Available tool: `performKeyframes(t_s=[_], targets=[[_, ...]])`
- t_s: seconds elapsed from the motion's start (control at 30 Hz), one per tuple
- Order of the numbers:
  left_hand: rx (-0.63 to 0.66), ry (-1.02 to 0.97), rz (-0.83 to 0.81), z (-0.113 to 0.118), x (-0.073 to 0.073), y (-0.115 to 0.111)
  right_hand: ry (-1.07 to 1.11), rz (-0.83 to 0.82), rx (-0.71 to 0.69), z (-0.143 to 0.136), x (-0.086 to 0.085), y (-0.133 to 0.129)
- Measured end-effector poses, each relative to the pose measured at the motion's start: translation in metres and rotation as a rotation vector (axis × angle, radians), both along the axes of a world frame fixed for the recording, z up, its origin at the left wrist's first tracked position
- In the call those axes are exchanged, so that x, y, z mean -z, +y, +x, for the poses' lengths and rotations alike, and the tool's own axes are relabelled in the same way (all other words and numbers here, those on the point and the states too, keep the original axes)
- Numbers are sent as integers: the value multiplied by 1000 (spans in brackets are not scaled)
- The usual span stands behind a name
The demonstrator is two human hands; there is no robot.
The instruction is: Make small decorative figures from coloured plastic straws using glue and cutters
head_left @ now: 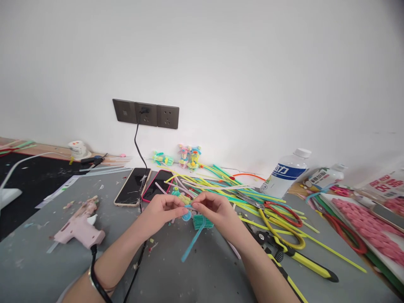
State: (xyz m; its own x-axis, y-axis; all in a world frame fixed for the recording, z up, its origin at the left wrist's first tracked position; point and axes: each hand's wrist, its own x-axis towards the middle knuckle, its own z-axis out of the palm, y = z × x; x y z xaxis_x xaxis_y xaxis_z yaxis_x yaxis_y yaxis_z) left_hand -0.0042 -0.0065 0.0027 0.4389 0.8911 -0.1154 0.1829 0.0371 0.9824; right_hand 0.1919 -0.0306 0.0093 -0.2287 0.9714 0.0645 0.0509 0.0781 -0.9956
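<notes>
Where the two hands meet: above the middle of the grey worktop (164, 273), toward its far side, the fingertips of the left hand (164, 212) and the right hand (217, 212) nearly touch.
Left grip: narrow, thumb and index finger pinched on a short length of light-blue fuzzy stem (191, 245).
Right grip: narrow too, thumb and bent fingers pinched on the same blue stretch just beside the left fingertips.
Blue stem: runs across between both grips; a straight blue tail slants from under the right fingers toward the near edge of the worktop, though its join to the pinched part is hidden.
Blue coil: a flat, round, light-blue coil (187, 216) sits right under the left fingertips.
Teal piece: a ribbed teal block (202, 221) shows just below the right fingers, partly behind the tail.
Behind the fingers: a small yellow-green and teal fuzzy figure (180, 194), partly covered.
Toward the left edge: a pale pink glue gun (78, 230) lies on its side, well apart from the hands.
Toward the right edge: red-handled metal scissors (259, 205) and black-and-yellow pliers (311, 266) lie among loose yellow-green fuzzy stems (342, 257).
</notes>
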Motion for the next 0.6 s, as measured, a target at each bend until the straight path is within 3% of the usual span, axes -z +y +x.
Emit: performKeyframes(t_s=[0.37, 0.6], targets=[[-52, -56, 23, 0, -1, 0, -29, -126, -87, -3, -5, -3], [-135, -107, 98, 1, 3, -1, -30, -92, -97, -5, 2, -2]])
